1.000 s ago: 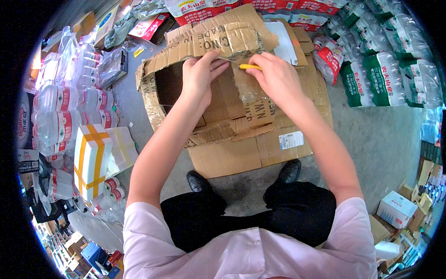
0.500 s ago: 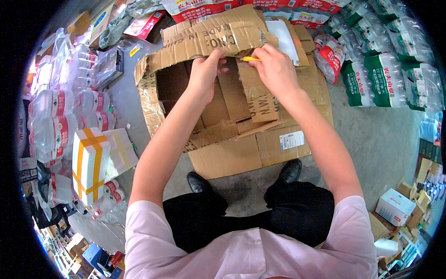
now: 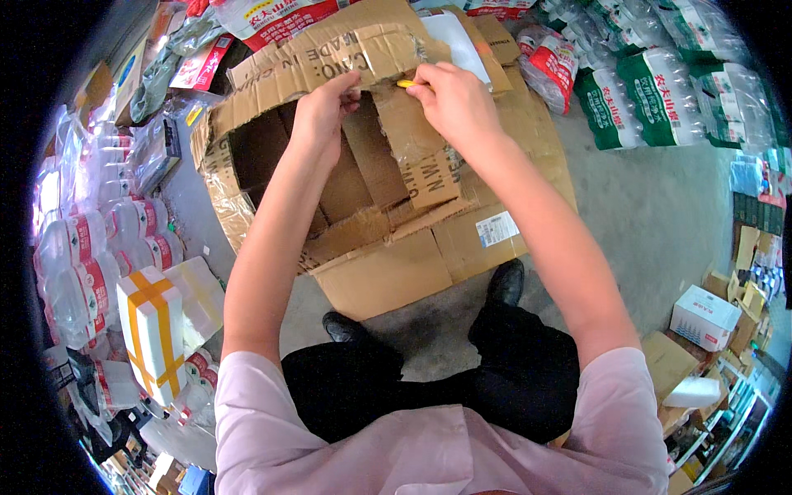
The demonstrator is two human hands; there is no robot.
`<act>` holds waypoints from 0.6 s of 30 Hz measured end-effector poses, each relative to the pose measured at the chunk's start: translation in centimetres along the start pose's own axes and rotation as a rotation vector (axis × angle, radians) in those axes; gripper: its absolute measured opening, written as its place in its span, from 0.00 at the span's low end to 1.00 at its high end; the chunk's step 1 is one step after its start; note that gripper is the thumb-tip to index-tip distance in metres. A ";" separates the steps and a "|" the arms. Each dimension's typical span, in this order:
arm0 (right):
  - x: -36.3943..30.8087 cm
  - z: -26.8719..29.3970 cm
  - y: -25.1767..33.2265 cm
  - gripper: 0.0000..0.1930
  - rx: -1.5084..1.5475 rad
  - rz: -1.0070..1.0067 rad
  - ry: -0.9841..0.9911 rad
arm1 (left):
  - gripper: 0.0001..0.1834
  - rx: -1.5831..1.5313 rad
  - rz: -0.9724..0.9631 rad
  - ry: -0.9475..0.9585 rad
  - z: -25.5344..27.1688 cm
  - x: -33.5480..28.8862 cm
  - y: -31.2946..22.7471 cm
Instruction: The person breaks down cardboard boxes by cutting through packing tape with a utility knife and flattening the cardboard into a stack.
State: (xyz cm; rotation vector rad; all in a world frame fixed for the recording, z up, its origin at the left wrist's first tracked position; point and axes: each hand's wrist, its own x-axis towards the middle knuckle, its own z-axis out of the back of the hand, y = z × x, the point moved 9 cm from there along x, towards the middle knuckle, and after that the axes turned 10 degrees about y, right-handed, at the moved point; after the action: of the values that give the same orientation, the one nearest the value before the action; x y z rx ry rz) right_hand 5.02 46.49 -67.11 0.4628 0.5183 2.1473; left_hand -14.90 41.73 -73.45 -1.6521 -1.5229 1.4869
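A large, worn brown cardboard box (image 3: 338, 285) lies on the floor in front of my feet, with a wide opening into its dark inside. My left hand (image 3: 323, 111) is closed at the far edge of that opening, its curled fingers on the rim of the torn far flap (image 3: 330, 56). A short way to the right, my right hand (image 3: 452, 97) is closed around a small yellow utility knife (image 3: 405, 83). Only one yellow end of the knife shows, and I cannot make out its blade. Both hands are apart, above the box.
Wrapped packs of green-labelled bottles (image 3: 664, 95) stand at the far right. Red-labelled bottle packs (image 3: 91, 285) and a white foam box with yellow tape (image 3: 153, 330) line the left. A white carton (image 3: 704, 318) sits at the right. My shoes (image 3: 505, 283) touch the box's near side.
The whole view has shifted, so the box and surroundings sit farther left and slightly turned. Both hands keep nearly the same places at the far flap, and the right still holds the knife.
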 end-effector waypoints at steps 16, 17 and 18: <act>0.5 0.1 5.0 0.09 -0.022 0.152 0.147 | 0.14 -0.147 -0.005 0.089 1.7 -1.5 -1.5; 0.4 -0.1 5.3 0.10 -0.049 0.150 0.145 | 0.14 -0.150 -0.009 0.079 1.6 -1.5 -1.4; 0.5 -0.5 5.6 0.10 -0.075 0.153 0.143 | 0.14 -0.151 0.010 0.081 1.5 -1.6 -1.3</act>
State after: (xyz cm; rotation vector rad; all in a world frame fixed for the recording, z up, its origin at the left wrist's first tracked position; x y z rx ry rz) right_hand 0.77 43.76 -64.56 0.3174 0.4936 2.3509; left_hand -16.49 40.17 -72.22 -1.7844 -1.6190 1.3214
